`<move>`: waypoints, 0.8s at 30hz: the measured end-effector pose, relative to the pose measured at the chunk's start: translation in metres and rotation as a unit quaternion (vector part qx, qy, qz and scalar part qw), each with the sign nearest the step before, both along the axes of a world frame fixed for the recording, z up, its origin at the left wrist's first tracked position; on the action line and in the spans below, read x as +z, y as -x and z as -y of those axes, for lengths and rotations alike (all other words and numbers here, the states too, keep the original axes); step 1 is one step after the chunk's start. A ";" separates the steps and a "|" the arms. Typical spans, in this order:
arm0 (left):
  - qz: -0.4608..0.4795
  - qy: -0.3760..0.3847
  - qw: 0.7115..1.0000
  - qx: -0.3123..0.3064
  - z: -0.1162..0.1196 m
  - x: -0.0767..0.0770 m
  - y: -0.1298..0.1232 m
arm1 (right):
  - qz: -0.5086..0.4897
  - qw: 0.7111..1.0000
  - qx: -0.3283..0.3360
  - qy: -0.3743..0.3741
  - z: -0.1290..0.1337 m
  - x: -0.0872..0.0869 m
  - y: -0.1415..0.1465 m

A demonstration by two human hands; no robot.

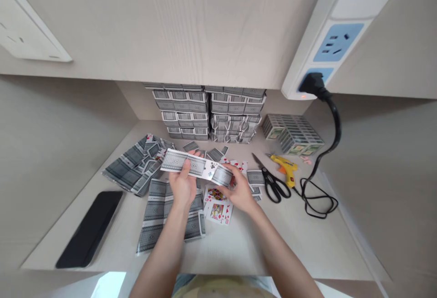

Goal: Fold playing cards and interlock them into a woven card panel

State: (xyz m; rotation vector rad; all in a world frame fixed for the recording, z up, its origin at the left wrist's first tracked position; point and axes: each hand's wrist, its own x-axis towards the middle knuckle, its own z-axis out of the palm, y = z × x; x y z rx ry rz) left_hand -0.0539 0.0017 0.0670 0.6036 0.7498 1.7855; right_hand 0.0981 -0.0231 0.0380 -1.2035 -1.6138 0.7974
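Note:
A strip of joined playing cards (182,161), mostly patterned backs with a white five of clubs face showing, is held up between both hands. My left hand (183,185) grips its middle part, thumb on top. At the right end my right hand (240,192) pinches a patterned card (222,176) between thumb and fingers. Below the hands, face cards (217,212) lie loose on the table. A joined sheet of card backs (155,216) rests under my left forearm, and a folded card piece (128,166) lies farther left.
Stacked card blocks (184,106) stand against the back wall. To the right lie black scissors (273,186), a yellow glue gun (286,166) with its black cord (317,211), and boxed card packs (293,134). A black phone (90,229) lies left. A power strip (327,47) hangs above.

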 end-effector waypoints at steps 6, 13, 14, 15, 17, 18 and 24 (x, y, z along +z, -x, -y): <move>-0.010 0.024 1.000 -0.005 -0.001 0.002 0.002 | 0.020 0.999 0.027 -0.016 0.002 0.005 -0.002; -0.006 0.044 0.999 -0.030 -0.001 0.001 0.003 | 0.033 0.998 0.044 -0.039 0.002 0.005 -0.002; 0.001 0.044 0.998 -0.033 -0.001 0.001 0.003 | 0.033 0.998 0.045 -0.037 0.002 0.004 -0.002; 0.009 0.043 0.998 -0.035 -0.001 0.001 0.002 | 0.031 0.998 0.046 -0.035 0.002 0.003 -0.001; 0.021 0.040 0.998 -0.041 0.000 0.001 0.000 | 0.025 0.998 0.043 -0.036 0.002 0.001 0.000; 0.023 0.041 0.998 -0.046 0.001 0.001 -0.002 | 0.021 0.998 0.040 -0.036 0.002 0.000 0.001; 0.000 0.075 0.993 -0.088 0.005 -0.001 -0.011 | 0.008 0.999 0.039 -0.024 0.003 -0.001 0.004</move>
